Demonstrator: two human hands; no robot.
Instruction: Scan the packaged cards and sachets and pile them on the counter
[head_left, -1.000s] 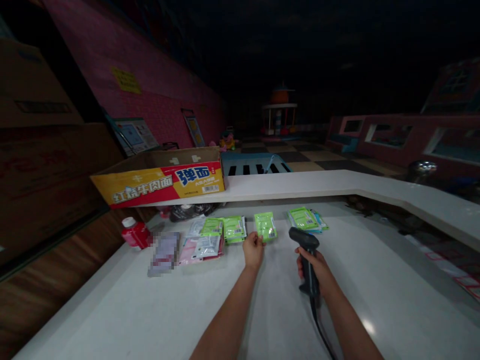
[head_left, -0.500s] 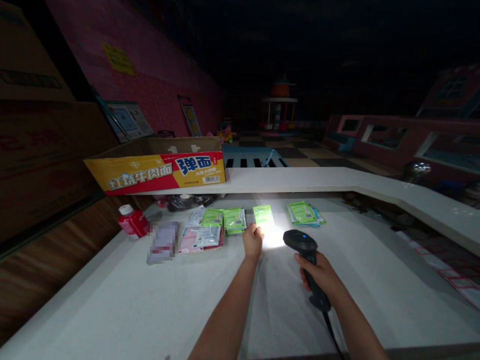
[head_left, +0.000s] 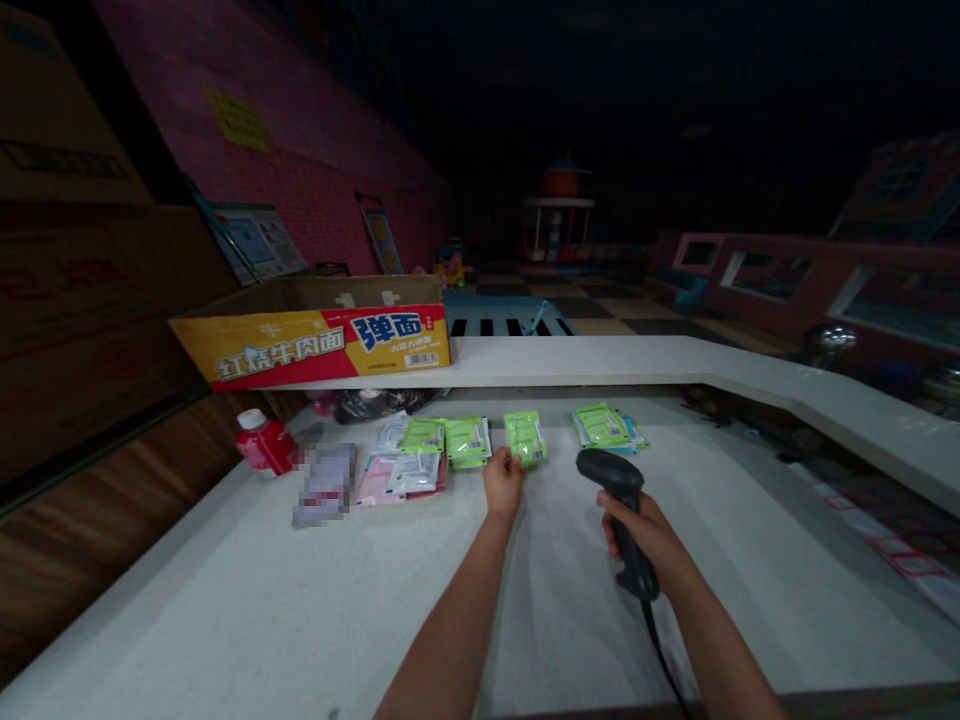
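Note:
My left hand (head_left: 503,482) is closed on the near left corner of a green packet (head_left: 526,437), which lies at the far part of the white counter. In my right hand (head_left: 643,532) is a dark barcode scanner (head_left: 613,474), its head toward the packet and its cable trailing to the near edge. Left of the held packet lie more green packets (head_left: 466,441), beside pink and white packets (head_left: 405,474). To the right, another green packet (head_left: 601,426) rests on blue ones.
A yellow and red carton (head_left: 330,345) stands on the raised white ledge (head_left: 570,360) behind the packets. At the left are a red bottle with a white cap (head_left: 265,442) and a blurred flat item (head_left: 325,485). Brown cardboard boxes (head_left: 97,330) stack at far left.
The scanner's bright light on the green packet and counter has gone out, and its blue indicator no longer shows. My right hand has shifted slightly right with the scanner. My left hand keeps the packet.

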